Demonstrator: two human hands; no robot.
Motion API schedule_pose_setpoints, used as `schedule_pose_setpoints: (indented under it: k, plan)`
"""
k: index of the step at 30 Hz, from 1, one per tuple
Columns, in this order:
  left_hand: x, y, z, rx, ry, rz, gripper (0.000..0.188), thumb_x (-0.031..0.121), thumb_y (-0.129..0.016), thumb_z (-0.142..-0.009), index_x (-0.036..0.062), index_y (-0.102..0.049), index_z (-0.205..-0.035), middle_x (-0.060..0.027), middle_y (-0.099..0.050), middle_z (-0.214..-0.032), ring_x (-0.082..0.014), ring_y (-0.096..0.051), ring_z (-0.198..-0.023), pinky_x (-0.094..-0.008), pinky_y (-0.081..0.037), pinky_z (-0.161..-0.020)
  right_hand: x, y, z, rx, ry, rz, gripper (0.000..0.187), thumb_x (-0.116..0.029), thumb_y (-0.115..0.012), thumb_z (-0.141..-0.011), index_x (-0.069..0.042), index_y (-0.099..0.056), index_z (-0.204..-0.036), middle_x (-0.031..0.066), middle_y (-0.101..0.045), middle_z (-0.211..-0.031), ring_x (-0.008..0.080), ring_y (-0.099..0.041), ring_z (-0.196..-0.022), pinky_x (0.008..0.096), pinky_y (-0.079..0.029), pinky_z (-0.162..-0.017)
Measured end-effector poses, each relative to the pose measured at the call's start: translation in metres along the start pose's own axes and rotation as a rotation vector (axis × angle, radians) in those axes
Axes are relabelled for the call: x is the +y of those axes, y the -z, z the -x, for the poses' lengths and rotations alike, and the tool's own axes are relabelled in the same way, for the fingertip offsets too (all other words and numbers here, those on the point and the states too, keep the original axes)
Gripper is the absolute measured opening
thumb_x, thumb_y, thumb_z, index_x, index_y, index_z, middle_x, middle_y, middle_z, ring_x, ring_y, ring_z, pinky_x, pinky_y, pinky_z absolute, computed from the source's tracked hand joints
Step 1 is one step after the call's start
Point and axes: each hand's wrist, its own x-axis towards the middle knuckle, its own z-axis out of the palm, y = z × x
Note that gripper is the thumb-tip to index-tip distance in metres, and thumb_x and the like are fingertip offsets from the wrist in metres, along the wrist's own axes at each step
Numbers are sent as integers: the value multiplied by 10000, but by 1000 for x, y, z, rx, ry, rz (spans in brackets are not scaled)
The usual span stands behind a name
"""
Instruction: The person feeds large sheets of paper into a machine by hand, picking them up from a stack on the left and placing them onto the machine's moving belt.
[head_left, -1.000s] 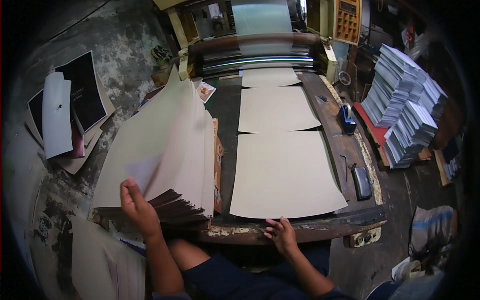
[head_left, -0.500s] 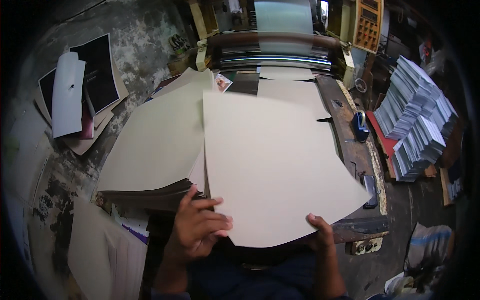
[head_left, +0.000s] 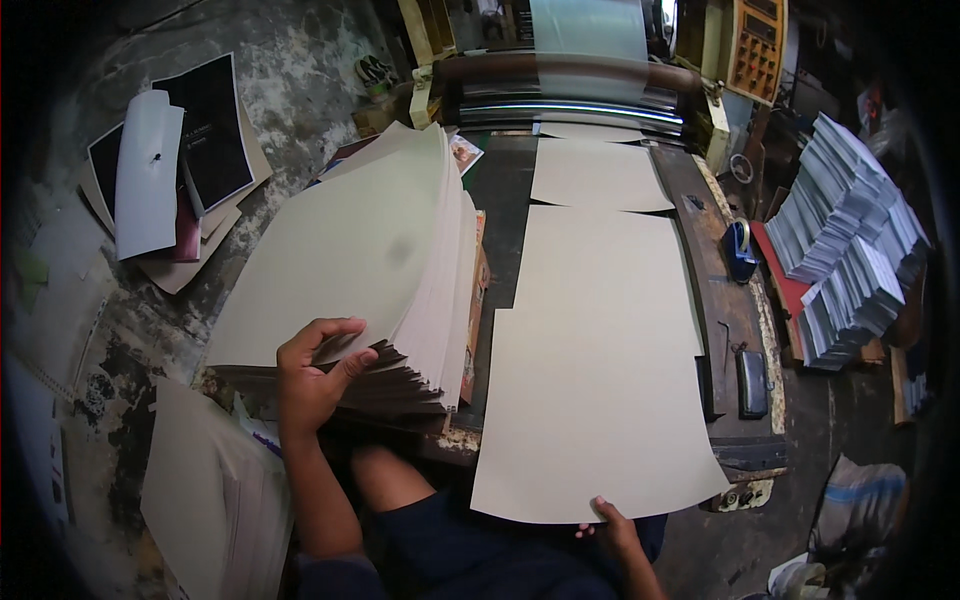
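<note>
A large cream sheet of paper (head_left: 600,410) lies lengthwise over the dark table in front of me, its near edge hanging toward my lap. My right hand (head_left: 612,525) pinches that near edge, thumb on top. Ahead of it, another cream sheet (head_left: 610,250) lies partly under it, in line toward the rollers (head_left: 575,112). On the left stands a thick stack of cream sheets (head_left: 330,240), its right side fanned and uneven. At the stack's near corner, my left hand (head_left: 318,375) curls its fingers and thumb around the top sheet's edge.
Clear film (head_left: 590,40) runs over the rollers at the back. A blue tape dispenser (head_left: 740,250) and a dark case (head_left: 752,383) sit along the table's right side. Bundled paper stacks (head_left: 850,240) stand far right; another paper stack (head_left: 205,480) is lower left.
The large sheet has come down flat onto the table, overlapping the one ahead. My left hand has let go of it and moved left to the stack's corner. The right hand keeps its edge.
</note>
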Motion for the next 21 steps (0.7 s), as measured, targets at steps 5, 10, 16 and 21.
schedule_pose_setpoints:
  k: [5,10,16,21]
  plan:
    - [0,-8,-1,11,-20,-19,246,186,-745,-853,-14,-685,-982,-119,-713,-967,-189,-666,-930,-291,-491,-861,9,-6,22,38,-5,-20,351,-265,-584,-940,46,-517,-1087,165,-602,-863,243,-604,-699,362,-507,-598]
    - [-1,-9,-1,115,-77,-229,230,197,-630,-941,-26,-674,-972,-146,-688,-858,-214,-649,-797,-295,-495,-769,15,-6,26,-11,-9,16,347,-292,-542,-964,29,-517,-1094,159,-610,-806,235,-608,-684,360,-524,-624]
    - [5,-21,15,203,-307,-533,182,151,-584,-951,4,-692,-953,-99,-708,-843,-215,-645,-722,-424,-394,-966,16,-11,31,17,11,70,371,-316,-494,-990,43,-545,-1070,163,-648,-822,230,-622,-721,315,-482,-633]
    - [-2,-19,22,212,-354,-548,169,157,-606,-939,28,-700,-995,-86,-728,-910,-189,-666,-763,-423,-366,-1021,5,-14,9,-46,64,-79,327,-315,-533,-975,1,-528,-1059,133,-602,-810,218,-589,-708,359,-515,-651]
